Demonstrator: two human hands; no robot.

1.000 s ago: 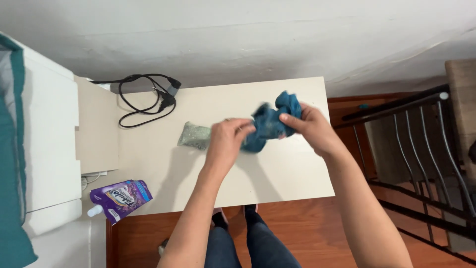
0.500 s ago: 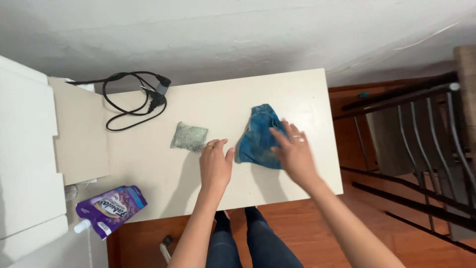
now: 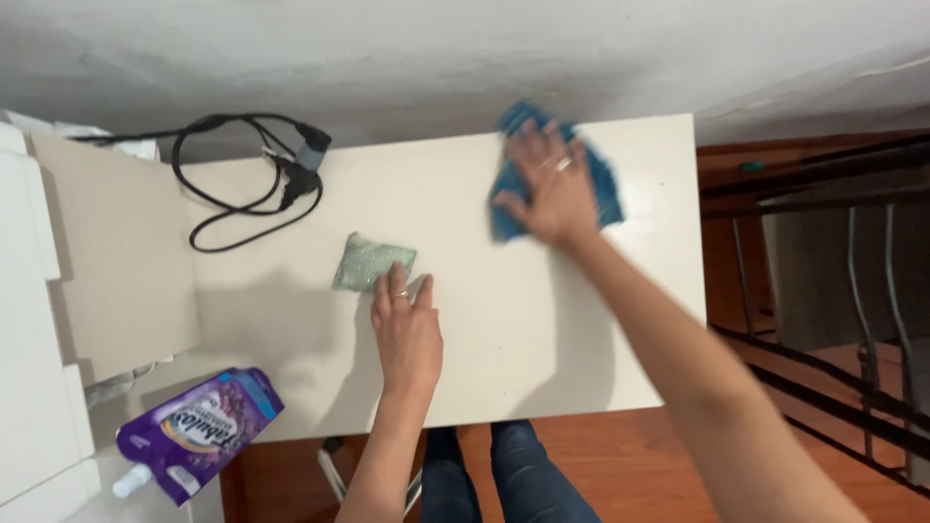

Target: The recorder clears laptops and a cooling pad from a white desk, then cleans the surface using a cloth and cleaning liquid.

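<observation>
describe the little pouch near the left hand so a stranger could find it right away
Start at the cream table by the white wall. Near its middle, just beyond the left hand, lies a small flat speckled grey-green pouch. It is paler and smaller than the blue cloth under the right hand, and unlike the black cable.

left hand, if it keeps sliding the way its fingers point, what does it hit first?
Probably the small grey-green speckled sponge pad: the left hand lies flat on the cream table, fingers pointing up-table, almost at the pad's near edge.
</observation>
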